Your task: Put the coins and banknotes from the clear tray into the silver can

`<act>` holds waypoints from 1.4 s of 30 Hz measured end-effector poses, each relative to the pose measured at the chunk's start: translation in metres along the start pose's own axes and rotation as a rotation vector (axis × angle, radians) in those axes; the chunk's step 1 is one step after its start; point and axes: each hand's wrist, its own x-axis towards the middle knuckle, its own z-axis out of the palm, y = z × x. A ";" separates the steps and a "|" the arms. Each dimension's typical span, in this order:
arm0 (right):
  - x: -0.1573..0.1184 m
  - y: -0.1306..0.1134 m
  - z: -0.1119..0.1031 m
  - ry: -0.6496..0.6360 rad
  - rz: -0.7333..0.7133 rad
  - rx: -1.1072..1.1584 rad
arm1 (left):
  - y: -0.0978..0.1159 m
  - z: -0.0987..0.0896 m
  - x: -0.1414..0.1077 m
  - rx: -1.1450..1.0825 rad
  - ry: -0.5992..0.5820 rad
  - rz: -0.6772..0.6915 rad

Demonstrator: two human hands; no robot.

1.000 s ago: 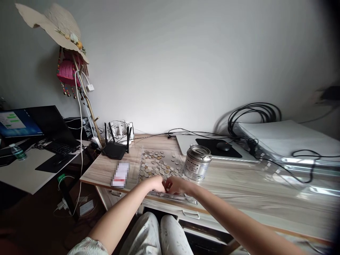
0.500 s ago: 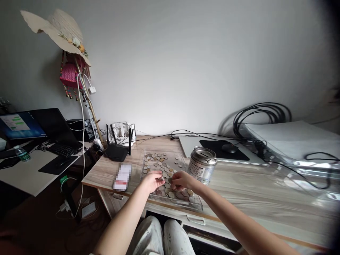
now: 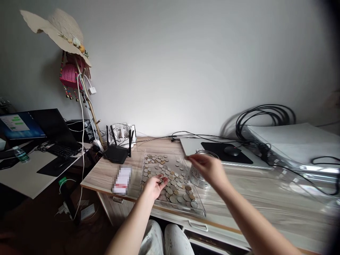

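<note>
A clear tray lies on the wooden desk with several silver and gold-toned coins spread over it. My left hand is palm up over the tray's near left part, its fingers curled around a few coins. Raised in front of the metal tin, my right hand pinches a small dark coin between thumb and fingertips. The hand covers much of the tin, including most of its lid.
A phone lies left of the tray, with a black router behind it. Behind the tin are a mouse pad and mouse. Coiled black cables and a clear case occupy the right.
My right hand has risen from the coins and moved right to the tin, with a coin in its fingers. My left hand has turned its palm up and shifted slightly down.
</note>
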 end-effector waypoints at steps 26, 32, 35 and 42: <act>-0.027 -0.015 0.078 -0.318 -0.067 -0.249 | -0.004 0.003 -0.003 0.443 -0.180 0.036; -0.005 -0.010 0.039 -0.180 -0.047 -0.232 | -0.001 0.005 -0.005 0.412 -0.131 -0.043; 0.019 0.000 -0.007 0.091 0.077 -0.394 | 0.002 0.006 -0.007 0.338 -0.100 -0.096; 0.045 0.032 -0.043 -0.053 0.204 -0.645 | 0.001 0.005 -0.009 0.359 -0.179 -0.044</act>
